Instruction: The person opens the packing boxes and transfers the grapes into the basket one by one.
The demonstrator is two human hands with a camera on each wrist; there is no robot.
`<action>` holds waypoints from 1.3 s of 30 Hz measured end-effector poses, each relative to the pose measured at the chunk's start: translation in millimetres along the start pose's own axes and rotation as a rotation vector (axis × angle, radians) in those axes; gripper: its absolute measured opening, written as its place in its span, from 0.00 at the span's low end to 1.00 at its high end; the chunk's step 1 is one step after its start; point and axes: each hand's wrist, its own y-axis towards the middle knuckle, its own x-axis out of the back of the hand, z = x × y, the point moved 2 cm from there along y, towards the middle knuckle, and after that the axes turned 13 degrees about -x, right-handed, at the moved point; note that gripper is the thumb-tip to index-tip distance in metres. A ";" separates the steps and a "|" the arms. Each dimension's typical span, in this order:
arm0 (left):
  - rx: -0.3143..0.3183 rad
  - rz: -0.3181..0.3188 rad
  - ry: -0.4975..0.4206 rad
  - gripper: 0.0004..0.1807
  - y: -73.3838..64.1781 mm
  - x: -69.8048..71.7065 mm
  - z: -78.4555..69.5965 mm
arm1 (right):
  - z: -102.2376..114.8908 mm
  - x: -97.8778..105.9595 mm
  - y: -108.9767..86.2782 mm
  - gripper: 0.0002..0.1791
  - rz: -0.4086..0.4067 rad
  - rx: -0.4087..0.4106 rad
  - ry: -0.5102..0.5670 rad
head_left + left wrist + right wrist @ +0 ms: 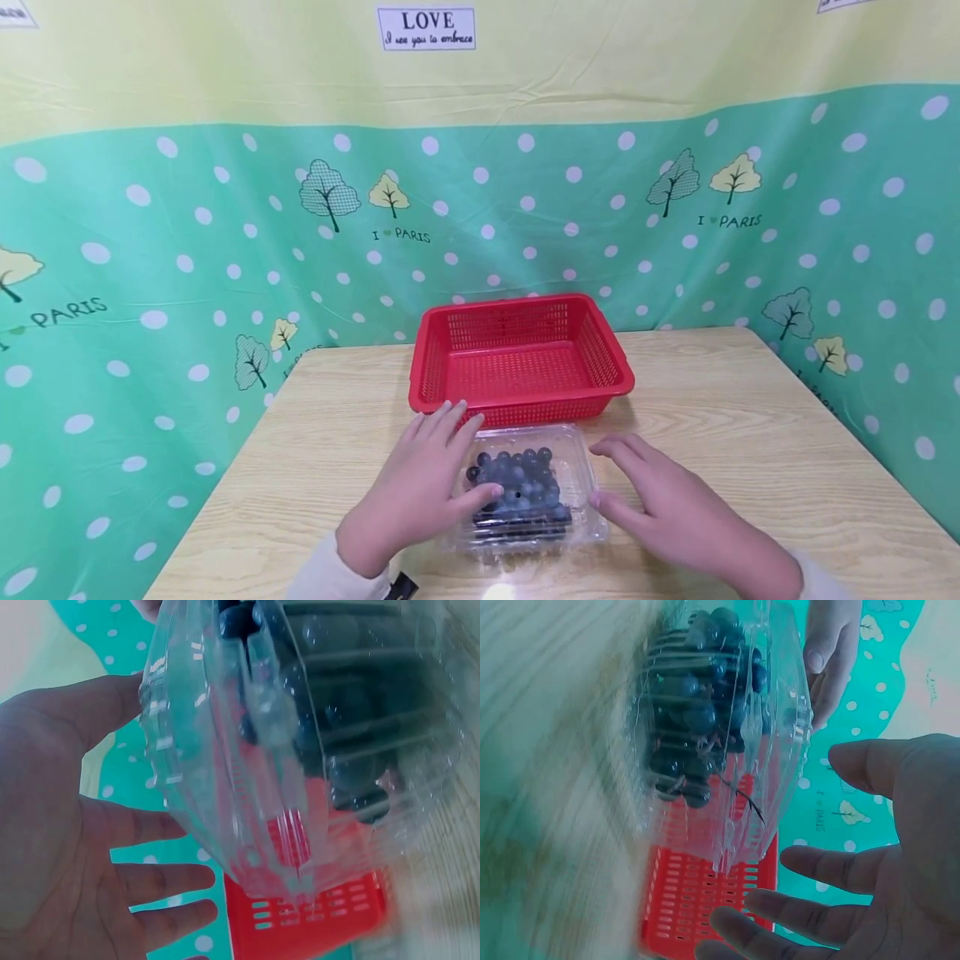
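Observation:
A clear plastic clamshell box (581, 471) with its lid down stands on the table in front of me. Dark grapes (521, 483) fill much of it, and a thin stem (744, 801) shows inside in the right wrist view. My left hand (420, 483) lies over the box's left side, fingers spread, the thumb reaching across the lid. In the left wrist view its thumb and fingertips (169, 825) are right at the lid's edge. To the right of the box is my right hand (667, 508), its fingers loosely extended and apart from the plastic in the right wrist view.
Directly behind the box stands a red perforated basket (622, 379), with nothing inside it. Both rest on a light wood table (315, 450). A green and yellow patterned cloth (525, 200) hangs around the table's back and sides.

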 end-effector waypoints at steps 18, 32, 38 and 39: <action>-0.087 0.009 -0.013 0.47 9.4 -12.0 -20.4 | 0.3 -8.3 -4.1 0.34 0.216 -0.123 0.191; -0.140 0.028 0.017 0.48 17.3 -21.1 -37.0 | -4.8 -15.2 -4.6 0.35 0.366 -0.190 0.401; -0.165 0.018 0.038 0.48 19.2 -21.9 -42.5 | -7.7 -20.0 -5.2 0.34 0.389 -0.209 0.435; -0.165 0.023 0.035 0.48 19.7 -22.1 -43.4 | -8.2 -21.0 -5.4 0.34 0.388 -0.210 0.439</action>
